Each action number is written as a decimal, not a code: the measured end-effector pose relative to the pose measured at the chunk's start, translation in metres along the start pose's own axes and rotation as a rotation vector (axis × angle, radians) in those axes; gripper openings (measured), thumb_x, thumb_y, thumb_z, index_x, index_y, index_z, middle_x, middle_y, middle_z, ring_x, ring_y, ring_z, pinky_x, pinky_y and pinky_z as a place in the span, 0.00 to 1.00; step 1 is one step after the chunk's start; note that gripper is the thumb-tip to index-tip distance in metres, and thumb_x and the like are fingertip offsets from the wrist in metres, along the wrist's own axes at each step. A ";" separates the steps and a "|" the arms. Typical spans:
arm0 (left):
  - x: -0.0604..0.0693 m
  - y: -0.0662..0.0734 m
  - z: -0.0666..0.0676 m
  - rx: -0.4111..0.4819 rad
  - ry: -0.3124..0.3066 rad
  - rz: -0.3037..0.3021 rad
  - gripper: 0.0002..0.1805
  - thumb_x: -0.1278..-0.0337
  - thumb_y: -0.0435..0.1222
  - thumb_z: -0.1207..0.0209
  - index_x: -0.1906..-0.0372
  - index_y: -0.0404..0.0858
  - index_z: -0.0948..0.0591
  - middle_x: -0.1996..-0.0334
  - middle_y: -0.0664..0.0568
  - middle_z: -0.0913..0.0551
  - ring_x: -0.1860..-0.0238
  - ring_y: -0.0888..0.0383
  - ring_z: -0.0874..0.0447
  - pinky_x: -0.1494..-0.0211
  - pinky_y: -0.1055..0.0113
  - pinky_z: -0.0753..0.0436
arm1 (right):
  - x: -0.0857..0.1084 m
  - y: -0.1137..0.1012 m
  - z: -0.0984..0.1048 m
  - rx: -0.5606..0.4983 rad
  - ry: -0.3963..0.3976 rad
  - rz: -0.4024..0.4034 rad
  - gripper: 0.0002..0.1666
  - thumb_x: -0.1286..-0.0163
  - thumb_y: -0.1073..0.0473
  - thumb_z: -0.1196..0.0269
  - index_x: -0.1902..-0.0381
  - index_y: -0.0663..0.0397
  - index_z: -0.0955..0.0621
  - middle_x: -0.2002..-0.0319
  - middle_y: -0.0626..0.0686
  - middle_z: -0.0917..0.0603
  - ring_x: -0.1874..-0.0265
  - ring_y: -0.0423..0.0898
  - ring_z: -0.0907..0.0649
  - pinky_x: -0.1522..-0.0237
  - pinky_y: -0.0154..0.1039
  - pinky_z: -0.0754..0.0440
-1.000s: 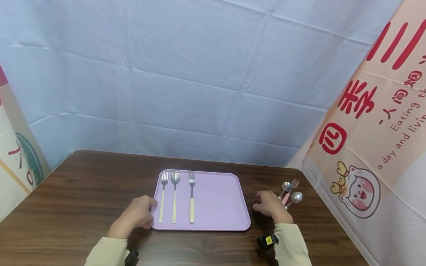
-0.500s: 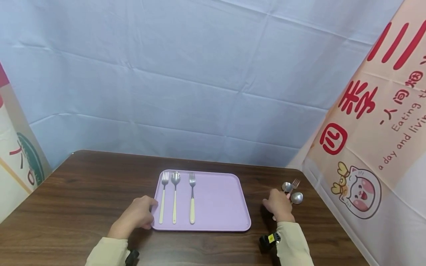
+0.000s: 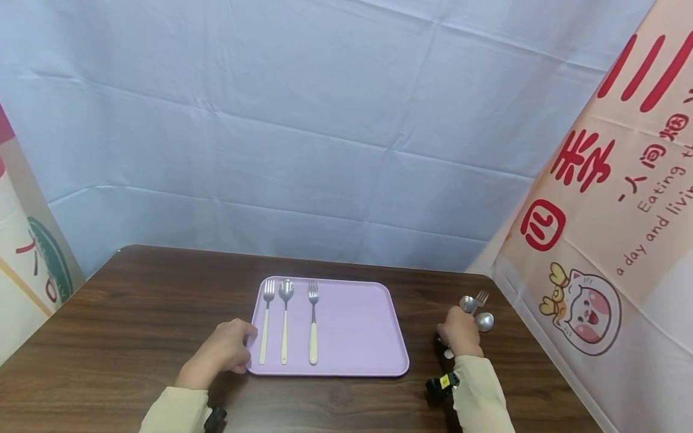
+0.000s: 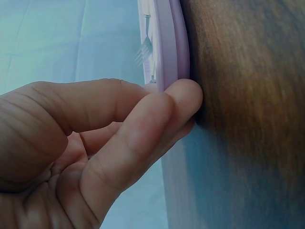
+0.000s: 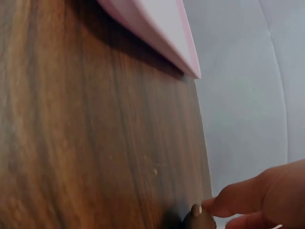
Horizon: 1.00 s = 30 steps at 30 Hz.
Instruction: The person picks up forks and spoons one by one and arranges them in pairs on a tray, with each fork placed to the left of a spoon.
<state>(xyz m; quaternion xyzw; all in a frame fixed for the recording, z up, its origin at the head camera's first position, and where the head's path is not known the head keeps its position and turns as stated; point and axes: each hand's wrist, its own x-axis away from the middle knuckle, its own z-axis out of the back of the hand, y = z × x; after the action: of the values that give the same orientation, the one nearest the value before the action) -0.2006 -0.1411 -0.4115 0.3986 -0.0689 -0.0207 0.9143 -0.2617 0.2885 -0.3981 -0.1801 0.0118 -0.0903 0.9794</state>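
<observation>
A lilac tray (image 3: 357, 325) lies on the table. My left hand (image 3: 224, 349) pinches its left rim, with thumb and fingertips meeting at the edge in the left wrist view. On the tray, a fork (image 3: 263, 337), a spoon (image 3: 284, 331) and another fork (image 3: 313, 337), all pale-handled, lie side by side. My right hand (image 3: 460, 331) is over a small pile of cutlery right of the tray. Beyond it show a spoon (image 3: 467, 304), a fork (image 3: 482, 297) and another spoon (image 3: 485, 322). A whitish handle end (image 3: 448, 353) shows below that hand; its grip is hidden.
The dark wooden table (image 3: 151, 300) reaches back to a pale blue cloth backdrop (image 3: 303, 150). A printed banner (image 3: 612, 240) hangs along the right side. The right wrist view shows the tray's corner (image 5: 186, 67) near the table edge.
My right hand has moved right from beside the tray onto the cutlery pile, covering the handles. My left hand stays at the tray's rim; the pieces on the tray have not moved.
</observation>
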 end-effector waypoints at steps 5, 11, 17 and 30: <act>0.000 -0.001 0.000 0.004 0.007 -0.006 0.29 0.75 0.14 0.44 0.53 0.22 0.23 0.62 0.27 0.25 0.84 0.56 0.22 0.84 0.68 0.19 | -0.002 0.005 -0.003 -0.007 0.006 -0.001 0.15 0.42 0.67 0.45 0.87 0.61 0.28 0.90 0.55 0.28 0.88 0.50 0.26 0.86 0.41 0.27; -0.001 -0.002 0.000 0.002 0.005 -0.005 0.29 0.74 0.14 0.44 0.53 0.22 0.23 0.61 0.27 0.25 0.83 0.56 0.23 0.84 0.68 0.19 | -0.004 0.008 -0.003 0.023 -0.007 -0.003 0.15 0.41 0.64 0.44 0.87 0.61 0.28 0.88 0.54 0.27 0.85 0.51 0.26 0.81 0.44 0.26; -0.001 -0.002 -0.001 -0.004 0.000 0.003 0.29 0.73 0.14 0.43 0.52 0.22 0.24 0.61 0.27 0.25 0.85 0.56 0.23 0.84 0.68 0.19 | -0.006 0.010 -0.002 0.022 -0.015 -0.036 0.13 0.42 0.63 0.42 0.83 0.65 0.25 0.83 0.57 0.25 0.82 0.53 0.24 0.81 0.45 0.25; -0.001 -0.001 0.000 -0.002 -0.005 0.009 0.30 0.74 0.14 0.43 0.52 0.22 0.24 0.61 0.27 0.25 0.84 0.56 0.23 0.84 0.68 0.19 | -0.006 0.012 -0.002 -0.029 -0.011 -0.082 0.12 0.41 0.62 0.41 0.79 0.66 0.24 0.81 0.59 0.25 0.81 0.54 0.24 0.84 0.44 0.26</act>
<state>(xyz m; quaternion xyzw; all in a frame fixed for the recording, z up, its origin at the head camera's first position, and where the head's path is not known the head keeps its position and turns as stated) -0.2012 -0.1420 -0.4120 0.3974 -0.0732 -0.0176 0.9146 -0.2656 0.2994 -0.4041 -0.1952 0.0005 -0.1292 0.9722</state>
